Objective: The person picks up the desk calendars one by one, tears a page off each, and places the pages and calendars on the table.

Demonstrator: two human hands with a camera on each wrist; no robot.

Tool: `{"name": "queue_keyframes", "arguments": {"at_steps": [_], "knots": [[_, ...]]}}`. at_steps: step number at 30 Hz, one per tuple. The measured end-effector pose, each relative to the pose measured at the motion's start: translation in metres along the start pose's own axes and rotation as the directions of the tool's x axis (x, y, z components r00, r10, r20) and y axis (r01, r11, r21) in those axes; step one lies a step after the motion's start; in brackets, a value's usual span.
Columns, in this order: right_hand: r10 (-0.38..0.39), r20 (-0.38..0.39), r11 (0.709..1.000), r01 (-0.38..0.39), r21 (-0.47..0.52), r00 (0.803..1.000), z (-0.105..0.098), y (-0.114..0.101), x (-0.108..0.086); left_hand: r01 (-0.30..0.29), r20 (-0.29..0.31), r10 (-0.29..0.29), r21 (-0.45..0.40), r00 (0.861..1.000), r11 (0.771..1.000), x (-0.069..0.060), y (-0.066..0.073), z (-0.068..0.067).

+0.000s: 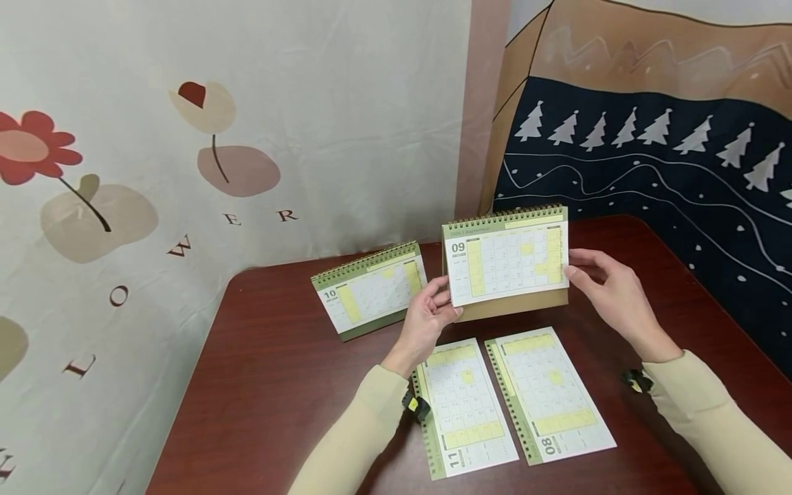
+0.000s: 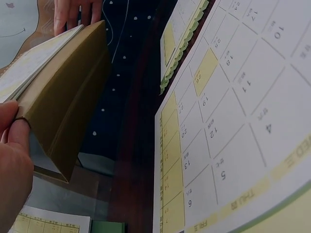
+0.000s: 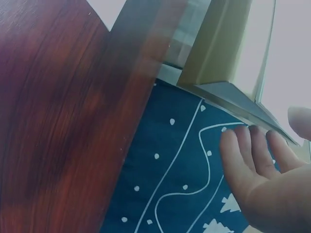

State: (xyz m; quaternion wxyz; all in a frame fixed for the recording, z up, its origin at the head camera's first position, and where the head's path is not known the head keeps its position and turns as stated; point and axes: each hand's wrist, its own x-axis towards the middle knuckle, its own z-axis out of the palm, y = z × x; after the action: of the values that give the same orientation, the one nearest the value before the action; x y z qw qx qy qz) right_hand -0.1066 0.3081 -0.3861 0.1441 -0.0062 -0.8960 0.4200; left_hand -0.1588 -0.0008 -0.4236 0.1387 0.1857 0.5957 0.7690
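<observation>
A spiral-bound desk calendar (image 1: 510, 254) showing page 09 stands between both hands, with a tan cardboard base (image 2: 73, 92). At its lower left corner my left hand (image 1: 427, 320) pinches the calendar, thumb low and fingers on the side. My right hand (image 1: 612, 295) is at the right edge, its thumb against the page edge and its fingers bent beside the base. Part of the right fingers is hidden in the head view. Below lie two calendar sheets with punched holes, one numbered 11 (image 1: 467, 412) and one numbered 08 (image 1: 551, 399).
Left of the hands, another desk calendar (image 1: 371, 289) showing page 10 stands on a dark green base. Everything is on a dark red wooden table (image 1: 260, 399). Patterned cloths hang behind it, one pale with flowers (image 1: 371, 103), one navy with trees (image 1: 650, 165).
</observation>
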Motion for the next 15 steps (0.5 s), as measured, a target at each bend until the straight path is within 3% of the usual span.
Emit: {"name": "queue_keyframes", "arguments": {"at_steps": [9,15], "knots": [[0.055,0.052,0.991,-0.061,0.120,0.997,0.004,0.000,0.010,0.016,0.018,-0.017,0.012,1.000,1.000,0.000,-0.001,-0.001],[0.072,0.091,0.984,-0.086,0.156,0.993,0.004,0.004,0.014,0.036,0.023,-0.037,0.068,0.999,0.997,0.004,-0.002,-0.003]]}}
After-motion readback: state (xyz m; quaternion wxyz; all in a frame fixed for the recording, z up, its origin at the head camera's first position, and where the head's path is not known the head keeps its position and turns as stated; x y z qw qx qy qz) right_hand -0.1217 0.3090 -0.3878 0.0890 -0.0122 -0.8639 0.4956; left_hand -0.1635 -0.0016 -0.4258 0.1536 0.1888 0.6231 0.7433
